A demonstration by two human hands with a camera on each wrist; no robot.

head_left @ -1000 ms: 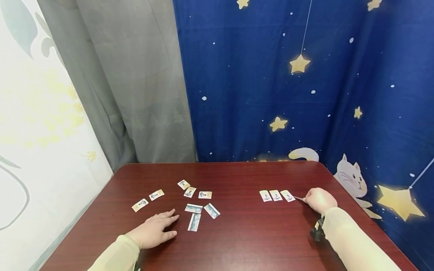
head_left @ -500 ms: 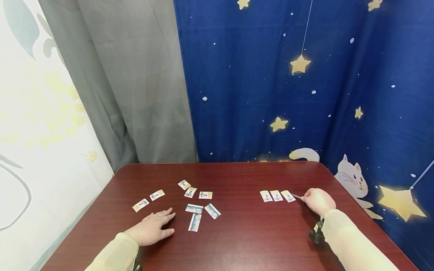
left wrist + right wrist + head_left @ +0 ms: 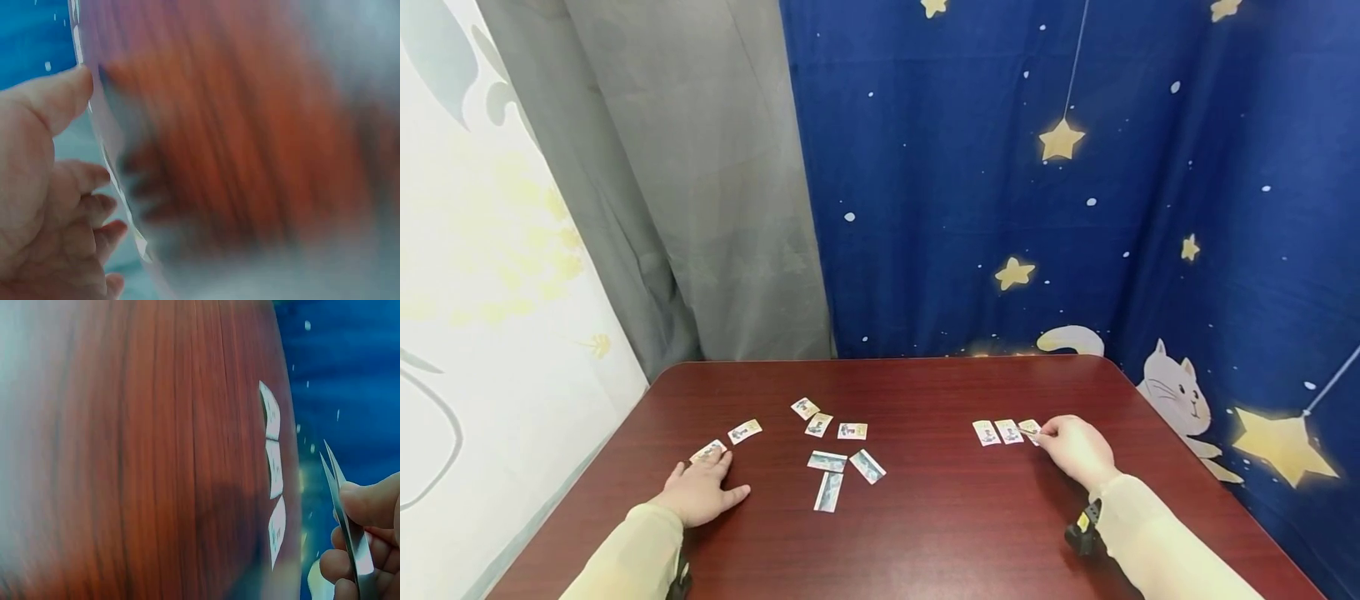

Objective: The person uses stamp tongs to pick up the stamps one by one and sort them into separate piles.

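Note:
My right hand [image 3: 1078, 450] pinches metal tweezers [image 3: 354, 534] between thumb and fingers; their points stand slightly apart in the right wrist view. In the head view the tweezers reach over the rightmost of three small printed cards, partly hiding it. The other two, a left card [image 3: 986, 432] and a middle card [image 3: 1009, 431], lie beside it in a row. My left hand [image 3: 700, 492] is spread low over the table's left side. Its fingertips reach the near edge of a yellowish card [image 3: 706, 450]; whether they press it I cannot tell. A similar card [image 3: 745, 431] lies just beyond.
Left of centre lie more yellowish cards: a far card [image 3: 805, 408], a tilted card [image 3: 818, 425] and a level card [image 3: 852, 431]. Nearer are three blue-grey cards, including an upright one [image 3: 828, 492]. The dark red table [image 3: 925, 517] ends at curtains [image 3: 925, 208].
My left hand has moved left, from beside the blue-grey cards to the leftmost yellowish card. My right hand has shifted left with the tweezers, now over the rightmost card of the row.

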